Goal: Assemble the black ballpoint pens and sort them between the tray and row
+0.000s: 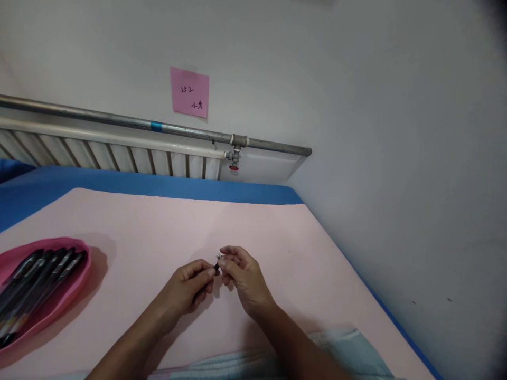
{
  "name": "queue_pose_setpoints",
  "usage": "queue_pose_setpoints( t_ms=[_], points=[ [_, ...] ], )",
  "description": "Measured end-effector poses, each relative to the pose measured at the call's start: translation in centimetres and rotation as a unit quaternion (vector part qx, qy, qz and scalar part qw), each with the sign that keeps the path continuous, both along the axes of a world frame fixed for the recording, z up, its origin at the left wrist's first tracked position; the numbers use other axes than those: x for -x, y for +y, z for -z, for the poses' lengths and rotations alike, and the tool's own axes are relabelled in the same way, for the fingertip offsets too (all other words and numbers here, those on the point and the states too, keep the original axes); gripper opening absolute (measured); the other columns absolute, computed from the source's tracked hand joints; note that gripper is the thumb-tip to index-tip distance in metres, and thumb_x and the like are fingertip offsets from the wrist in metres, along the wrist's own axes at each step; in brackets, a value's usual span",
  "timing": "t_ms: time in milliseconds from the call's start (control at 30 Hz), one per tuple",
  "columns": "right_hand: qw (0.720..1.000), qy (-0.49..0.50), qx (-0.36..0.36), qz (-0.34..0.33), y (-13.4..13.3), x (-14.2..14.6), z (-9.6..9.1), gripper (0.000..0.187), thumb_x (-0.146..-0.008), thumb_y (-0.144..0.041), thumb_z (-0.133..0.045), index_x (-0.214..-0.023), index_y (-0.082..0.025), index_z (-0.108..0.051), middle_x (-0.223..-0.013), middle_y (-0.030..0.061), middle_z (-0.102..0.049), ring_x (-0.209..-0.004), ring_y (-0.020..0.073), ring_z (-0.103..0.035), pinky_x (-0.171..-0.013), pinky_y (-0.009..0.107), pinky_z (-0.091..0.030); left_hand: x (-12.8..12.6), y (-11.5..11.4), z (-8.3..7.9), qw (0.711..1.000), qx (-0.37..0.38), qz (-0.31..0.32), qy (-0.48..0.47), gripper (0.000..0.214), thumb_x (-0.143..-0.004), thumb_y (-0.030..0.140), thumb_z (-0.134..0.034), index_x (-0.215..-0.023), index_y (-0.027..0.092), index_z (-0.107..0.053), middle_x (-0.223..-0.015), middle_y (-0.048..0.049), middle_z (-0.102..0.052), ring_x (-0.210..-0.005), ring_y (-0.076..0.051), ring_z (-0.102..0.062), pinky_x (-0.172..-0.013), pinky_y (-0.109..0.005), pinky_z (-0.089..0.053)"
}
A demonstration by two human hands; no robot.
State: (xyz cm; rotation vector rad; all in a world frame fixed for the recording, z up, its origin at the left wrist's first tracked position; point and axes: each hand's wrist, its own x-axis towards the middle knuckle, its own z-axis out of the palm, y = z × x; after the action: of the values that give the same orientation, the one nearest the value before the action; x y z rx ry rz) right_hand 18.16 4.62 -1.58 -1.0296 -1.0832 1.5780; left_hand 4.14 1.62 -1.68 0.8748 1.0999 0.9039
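Note:
Over the pale pink surface, my left hand (195, 284) pinches a small black piece (216, 267) between thumb and fingers. Most of that piece is covered by the fingertips, so its kind does not show. My right hand (243, 277) meets it from the other side, with thumb and index finger bent together at its end. A tiny pale, shiny bit (218, 256) shows by the right fingertips, too small to name. The two hands nearly touch.
At the left stands a pink basket (87, 264) holding several black pens (39, 285). A light blue cloth (348, 345) lies along the near edge. Behind the blue border (178, 187) are a radiator (119, 155), a metal pipe (190, 132) and a pink note (190, 92); a wall (415, 158) rises at the right.

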Motion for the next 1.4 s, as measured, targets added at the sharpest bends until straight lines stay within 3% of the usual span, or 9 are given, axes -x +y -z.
queue_pose_setpoints(
  t_ms=[133,367,567,700,800,1000,1233,1400],
  points=[
    [0.997,0.018,0.02,-0.075,0.0,-0.3,-0.1,0.019,-0.068,-0.027,-0.062,-0.082,-0.014,-0.065,-0.058,-0.0017,-0.055,-0.046,0.0067,-0.044,-0.041,0.019,-0.03,0.2,0.0,-0.1,0.998,0.01,-0.001,-0.065,0.026,-0.074,0.042,-0.056,-0.07,0.017,-0.05,-0.053,0.0052,-0.045,-0.033,-0.002,-0.027,-0.033,-0.018,-0.008],
    [0.999,0.012,0.016,-0.051,0.0,-0.1,-0.1,0.013,-0.066,-0.027,-0.064,-0.072,-0.015,-0.064,-0.057,-0.0018,-0.056,-0.045,0.0064,-0.042,-0.04,0.02,-0.029,0.2,0.0,0.0,0.997,0.017,0.003,-0.08,0.026,-0.074,0.042,-0.056,-0.069,0.017,-0.049,-0.052,0.0056,-0.044,-0.032,-0.002,-0.025,-0.032,-0.019,-0.008],
    [1.0,0.004,0.014,-0.021,-0.1,0.3,0.1,0.011,-0.068,-0.025,-0.062,-0.071,-0.015,-0.063,-0.05,-0.0052,-0.048,-0.042,0.0053,-0.039,-0.039,0.019,-0.027,-0.2,-0.2,-0.4,0.997,-0.047,-0.01,0.064,0.028,-0.077,0.045,-0.05,-0.066,0.018,-0.048,-0.051,0.0064,-0.041,-0.037,-0.004,-0.028,-0.037,-0.02,-0.016],
    [0.999,0.025,0.022,-0.015,-0.1,0.4,0.1,0.013,-0.068,-0.026,-0.063,-0.075,-0.016,-0.061,-0.052,-0.0054,-0.049,-0.043,0.006,-0.041,-0.04,0.02,-0.029,-0.5,-0.3,-0.9,0.972,-0.131,-0.024,0.192,0.028,-0.078,0.041,-0.048,-0.064,0.018,-0.052,-0.051,0.0047,-0.043,-0.045,-0.007,-0.035,-0.043,-0.021,-0.025],
    [0.999,0.03,0.032,0.004,0.0,0.4,0.1,0.014,-0.067,-0.029,-0.065,-0.067,-0.016,-0.058,-0.051,-0.0052,-0.05,-0.042,0.0057,-0.041,-0.04,0.02,-0.03,-0.8,-0.5,-1.0,0.96,-0.156,-0.033,0.229,0.027,-0.078,0.04,-0.048,-0.064,0.018,-0.055,-0.052,0.004,-0.046,-0.048,-0.008,-0.037,-0.045,-0.021,-0.027],
    [0.999,0.027,0.04,-0.001,0.1,0.2,-0.2,0.016,-0.064,-0.028,-0.068,-0.064,-0.015,-0.059,-0.05,-0.0043,-0.051,-0.042,0.0052,-0.04,-0.04,0.019,-0.028,-1.2,-0.7,-0.7,0.998,-0.022,-0.029,0.046,0.028,-0.073,0.046,-0.053,-0.068,0.018,-0.051,-0.05,0.0061,-0.043,-0.036,-0.004,-0.029,-0.035,-0.02,-0.015],
    [0.993,0.08,0.069,-0.043,0.0,0.2,-1.1,0.018,-0.063,-0.029,-0.07,-0.071,-0.014,-0.063,-0.052,-0.0028,-0.053,-0.05,0.0076,-0.049,-0.045,0.019,-0.031,-0.6,-0.8,-1.1,0.989,0.068,-0.006,-0.131,0.026,-0.071,0.041,-0.06,-0.072,0.017,-0.051,-0.054,0.0057,-0.047,-0.031,0.0,-0.02,-0.031,-0.016,-0.007],
    [0.988,0.102,0.091,-0.07,0.1,0.0,-1.0,0.019,-0.063,-0.028,-0.07,-0.073,-0.013,-0.064,-0.054,-0.0031,-0.052,-0.049,0.0062,-0.048,-0.043,0.017,-0.029,-0.5,-0.6,-1.2,0.984,0.084,0.015,-0.154,0.025,-0.072,0.04,-0.059,-0.073,0.016,-0.052,-0.054,0.0056,-0.046,-0.032,0.001,-0.02,-0.03,-0.016,-0.006]
  ],
)
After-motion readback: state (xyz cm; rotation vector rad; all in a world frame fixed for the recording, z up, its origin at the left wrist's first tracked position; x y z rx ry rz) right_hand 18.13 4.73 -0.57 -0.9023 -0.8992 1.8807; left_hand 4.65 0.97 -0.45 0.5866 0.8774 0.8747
